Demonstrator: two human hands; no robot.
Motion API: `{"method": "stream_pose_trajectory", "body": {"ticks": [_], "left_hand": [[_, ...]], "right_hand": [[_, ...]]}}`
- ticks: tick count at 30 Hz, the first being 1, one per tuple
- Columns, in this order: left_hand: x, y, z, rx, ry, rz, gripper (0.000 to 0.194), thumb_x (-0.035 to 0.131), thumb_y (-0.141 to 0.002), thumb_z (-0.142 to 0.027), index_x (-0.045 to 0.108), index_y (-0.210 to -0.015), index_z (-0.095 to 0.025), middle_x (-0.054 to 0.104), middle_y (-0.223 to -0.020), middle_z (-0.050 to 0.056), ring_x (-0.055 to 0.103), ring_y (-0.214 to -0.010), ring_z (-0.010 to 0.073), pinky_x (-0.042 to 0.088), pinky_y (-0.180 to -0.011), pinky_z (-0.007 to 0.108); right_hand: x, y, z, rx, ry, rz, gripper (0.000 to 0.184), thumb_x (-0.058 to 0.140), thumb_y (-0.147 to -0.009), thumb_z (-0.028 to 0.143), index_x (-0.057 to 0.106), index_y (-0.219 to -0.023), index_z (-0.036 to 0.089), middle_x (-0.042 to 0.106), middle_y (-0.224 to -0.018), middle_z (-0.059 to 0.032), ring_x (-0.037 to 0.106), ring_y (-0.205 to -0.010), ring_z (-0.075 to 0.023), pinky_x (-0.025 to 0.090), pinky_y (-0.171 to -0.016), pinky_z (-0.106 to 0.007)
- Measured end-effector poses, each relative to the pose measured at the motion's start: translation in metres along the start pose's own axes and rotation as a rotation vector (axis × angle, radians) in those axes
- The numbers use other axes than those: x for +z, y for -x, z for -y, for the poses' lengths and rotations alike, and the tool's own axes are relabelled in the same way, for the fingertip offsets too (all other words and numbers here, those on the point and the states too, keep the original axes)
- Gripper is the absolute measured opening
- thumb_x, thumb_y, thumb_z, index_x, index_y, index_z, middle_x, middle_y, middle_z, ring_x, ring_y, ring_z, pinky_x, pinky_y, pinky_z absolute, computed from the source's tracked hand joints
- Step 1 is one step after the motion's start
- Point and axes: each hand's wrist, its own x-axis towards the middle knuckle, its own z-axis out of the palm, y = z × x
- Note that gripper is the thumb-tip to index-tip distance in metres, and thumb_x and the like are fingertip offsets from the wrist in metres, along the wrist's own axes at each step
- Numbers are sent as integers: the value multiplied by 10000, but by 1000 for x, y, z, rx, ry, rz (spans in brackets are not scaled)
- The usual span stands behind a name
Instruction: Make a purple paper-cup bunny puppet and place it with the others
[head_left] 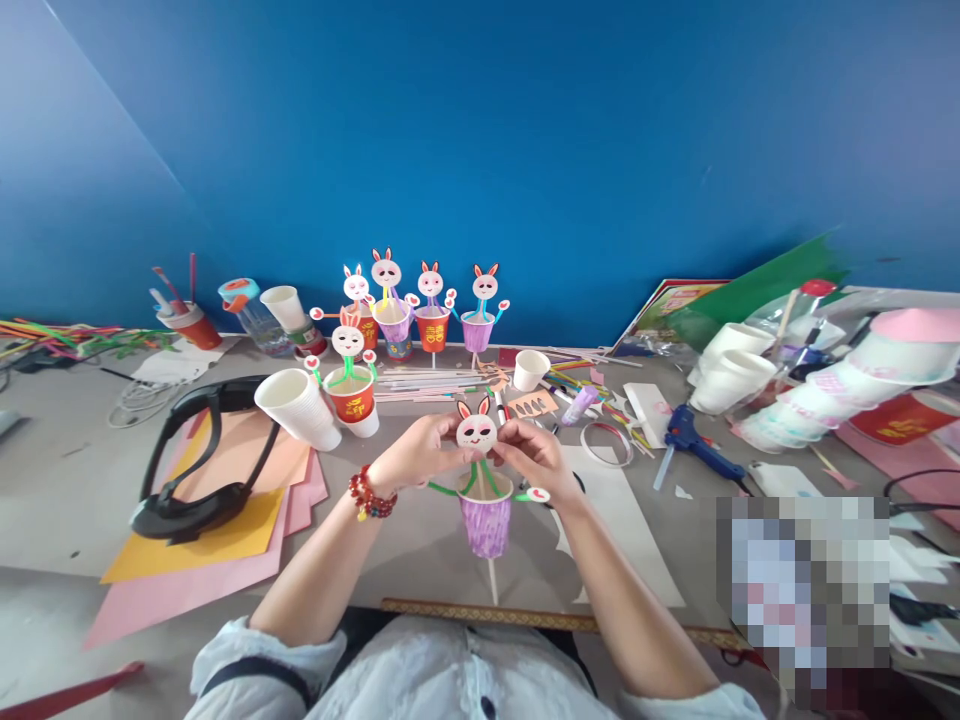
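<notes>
A round white paper rabbit face point(477, 434) with pink ears is pinched at its left edge by my left hand point(429, 450). On the face's right edge, the fingers of my right hand point(538, 456) are closed too. Green pipe cleaners point(489, 477) run from below the face into a purple-coloured paper cup point(486, 525). A white stick point(493, 582) extends down from the cup's base. One small white disc with a red mark point(538, 495) shows beside my right wrist; the left pipe-cleaner arm's end is hidden behind my left hand.
Several finished rabbit cups point(433, 330) stand at the back. Stacked white cups point(298, 408) and a black headset point(202, 500) on coloured paper sit left. Rightward lie a tape roll point(606, 445), a blue glue gun point(701, 450) and a white cup tower point(847, 385).
</notes>
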Motion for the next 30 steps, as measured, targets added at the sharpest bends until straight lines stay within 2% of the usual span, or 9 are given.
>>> {"method": "stream_pose_trajectory", "body": {"ticks": [2,5,11,18,26,30], "left_hand": [[0,2,0,-57,43,34,298,687,-810,-384,708,-1009,-164,752,-970,45,682,-923,252,522,-800,295],[2,5,2,-69,95,52,279,685,-809,-359,709,-1003,-160,745,-977,46,678,-913,242,520,-806,302],[7,3,13,-116,323,18,355,727,-771,-375,690,-1036,-142,743,-938,59,685,-840,217,529,-736,293],[11,-1,18,-93,382,-38,358,775,-731,-406,690,-943,-130,742,-902,66,678,-850,227,513,-769,300],[12,-3,27,-80,348,-107,294,738,-766,-351,642,-942,-136,703,-888,48,639,-822,195,490,-750,280],[14,-2,25,-73,355,-112,249,695,-802,-298,624,-977,-136,674,-858,31,608,-757,161,471,-695,252]], "right_hand": [[-2,3,7,-31,96,14,211,652,-889,393,630,-790,208,657,-729,-23,633,-657,-172,501,-604,-279],[-3,7,15,-68,190,26,161,622,-912,356,644,-844,211,673,-773,-29,643,-675,-172,510,-623,-277],[1,7,16,-170,337,-83,87,641,-889,316,613,-886,234,682,-810,-27,638,-682,-172,519,-647,-285],[3,-4,17,-214,602,31,53,578,-875,220,620,-854,245,688,-772,-10,632,-694,-176,475,-667,-290],[0,-8,11,-261,612,23,61,584,-875,217,635,-848,240,691,-771,-21,637,-699,-181,479,-680,-297],[-11,-8,24,-217,515,11,83,615,-889,288,671,-848,241,709,-778,-30,642,-692,-187,511,-688,-321]]}}
